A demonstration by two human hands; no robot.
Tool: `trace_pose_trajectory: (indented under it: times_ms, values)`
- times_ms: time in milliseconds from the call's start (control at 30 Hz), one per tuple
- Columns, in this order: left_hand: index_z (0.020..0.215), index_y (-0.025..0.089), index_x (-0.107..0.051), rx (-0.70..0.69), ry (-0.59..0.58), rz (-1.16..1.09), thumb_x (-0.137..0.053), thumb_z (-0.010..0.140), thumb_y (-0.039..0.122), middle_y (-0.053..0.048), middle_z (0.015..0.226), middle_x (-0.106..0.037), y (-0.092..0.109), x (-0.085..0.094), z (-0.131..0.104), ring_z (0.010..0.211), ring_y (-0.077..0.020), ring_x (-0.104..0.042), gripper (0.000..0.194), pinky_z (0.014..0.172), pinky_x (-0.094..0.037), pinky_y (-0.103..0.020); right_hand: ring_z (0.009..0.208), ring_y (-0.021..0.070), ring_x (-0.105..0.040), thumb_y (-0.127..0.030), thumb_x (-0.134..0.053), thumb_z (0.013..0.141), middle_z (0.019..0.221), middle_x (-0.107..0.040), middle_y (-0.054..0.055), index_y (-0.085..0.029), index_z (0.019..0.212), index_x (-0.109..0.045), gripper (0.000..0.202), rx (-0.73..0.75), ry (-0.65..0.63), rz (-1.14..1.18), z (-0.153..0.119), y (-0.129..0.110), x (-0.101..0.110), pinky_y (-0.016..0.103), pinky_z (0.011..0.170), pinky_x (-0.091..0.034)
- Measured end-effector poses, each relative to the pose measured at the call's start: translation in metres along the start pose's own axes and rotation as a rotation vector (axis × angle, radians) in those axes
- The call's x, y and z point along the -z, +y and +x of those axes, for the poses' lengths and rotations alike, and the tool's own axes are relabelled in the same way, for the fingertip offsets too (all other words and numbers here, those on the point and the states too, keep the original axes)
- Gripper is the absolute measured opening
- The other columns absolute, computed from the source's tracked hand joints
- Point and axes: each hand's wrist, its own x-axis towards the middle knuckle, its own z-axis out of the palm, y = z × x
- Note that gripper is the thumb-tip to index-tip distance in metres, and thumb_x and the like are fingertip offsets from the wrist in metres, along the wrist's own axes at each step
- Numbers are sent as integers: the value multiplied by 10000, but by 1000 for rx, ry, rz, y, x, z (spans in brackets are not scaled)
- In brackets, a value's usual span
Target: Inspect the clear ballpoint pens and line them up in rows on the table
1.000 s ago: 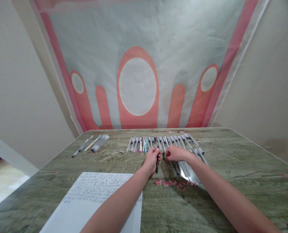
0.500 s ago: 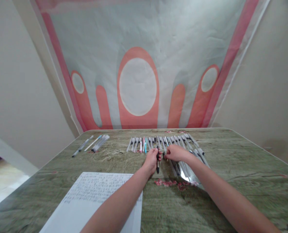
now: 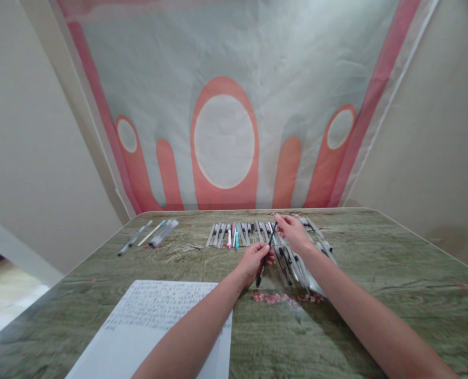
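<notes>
A dark pen (image 3: 262, 268) is gripped in my left hand (image 3: 254, 259), tilted with its upper end toward the right. My right hand (image 3: 292, 230) pinches the top end of a thin dark piece (image 3: 273, 233) that runs up from the pen; whether the two are joined is too small to tell. Beyond my left hand a row of pens (image 3: 222, 235) lies side by side, mostly clear with dark parts, a few pink or teal. Several more pens (image 3: 290, 264) lie below my right wrist, some hidden under the forearm.
Written paper (image 3: 155, 305) lies at the front left of the wood-patterned table (image 3: 395, 295), partly under my left forearm. A small group of pens (image 3: 164, 232) rests at the back left. Behind the table hangs a grey and coral sheet (image 3: 226, 197).
My right hand has moved up and away from my left hand, and a thin dark piece now stretches between them. The pen in my left hand has tilted to the right.
</notes>
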Motion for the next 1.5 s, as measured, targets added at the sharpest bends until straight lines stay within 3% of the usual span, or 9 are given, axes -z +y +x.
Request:
trace_pose_trajectory:
  times_ms: [133, 200, 267, 400, 533, 800, 1033, 1233, 1500]
  values:
    - [768, 119, -564, -23, -17, 112, -609, 632, 404, -15, 672, -556, 3, 1, -3, 564, -64, -477, 319, 550, -350, -178, 457, 58, -439, -528, -516, 657, 601, -528, -20, -156, 738, -505, 381, 140, 346, 235, 18, -9, 22, 164, 387, -326]
    - [768, 121, -572, -34, -2, 130, -610, 621, 424, -10, 671, -559, 4, 4, -2, 565, -66, -474, 340, 566, -356, -184, 451, 52, -438, -517, -533, 652, 593, -528, -25, -159, 731, -499, 368, 148, 398, 272, 23, -12, 32, 160, 388, -332]
    - [774, 125, -575, -67, 70, 149, -598, 621, 444, -8, 677, -565, 3, 7, 2, 575, -74, -480, 355, 576, -361, -192, 434, 50, -434, -490, -567, 637, 551, -516, -30, -149, 698, -509, 351, 74, 248, 219, 24, -12, 37, 159, 378, -332]
    - [785, 122, -585, -137, 273, 311, -557, 648, 453, -8, 668, -571, -2, 16, 10, 564, -81, -476, 360, 554, -363, -199, 389, 66, -450, -415, -636, 600, 471, -503, -47, -133, 776, -532, 348, -127, -236, -66, 10, -3, 25, 168, 347, -336]
    - [775, 113, -594, -147, 337, 579, -530, 672, 430, -17, 626, -569, -5, 24, 15, 521, -85, -459, 339, 493, -349, -196, 329, 76, -442, -372, -632, 631, 428, -495, -77, -147, 941, -466, 417, -125, -413, -371, -9, 13, 1, 171, 328, -321]
    - [741, 131, -612, -205, 295, 782, -493, 702, 397, -27, 608, -576, -11, 30, 15, 487, -93, -480, 294, 465, -355, -195, 406, 88, -496, -316, -530, 733, 476, -542, -40, -155, 912, -502, 242, 73, -390, -748, -18, 28, -11, 186, 423, -315]
    - [809, 149, -636, -163, 245, 698, -513, 693, 335, -21, 590, -580, -8, 25, 12, 434, -92, -473, 251, 450, -369, -207, 462, 103, -520, -328, -486, 752, 506, -559, -26, -157, 903, -516, 229, 138, -360, -788, -19, 24, -11, 202, 481, -325]
    - [805, 135, -630, -166, 264, 753, -542, 651, 219, -37, 622, -595, -6, 25, 11, 532, -115, -517, 196, 540, -396, -223, 465, 98, -514, -321, -454, 762, 551, -579, -10, -149, 883, -529, 224, 174, -344, -799, -14, 26, -8, 201, 493, -327]
    - [873, 139, -585, -114, 271, 825, -530, 652, 190, -20, 614, -572, 4, 30, 13, 455, -95, -488, 233, 509, -389, -221, 459, 84, -495, -295, -504, 727, 591, -592, -3, -150, 875, -563, 215, 153, -325, -778, -12, 22, -3, 189, 472, -313]
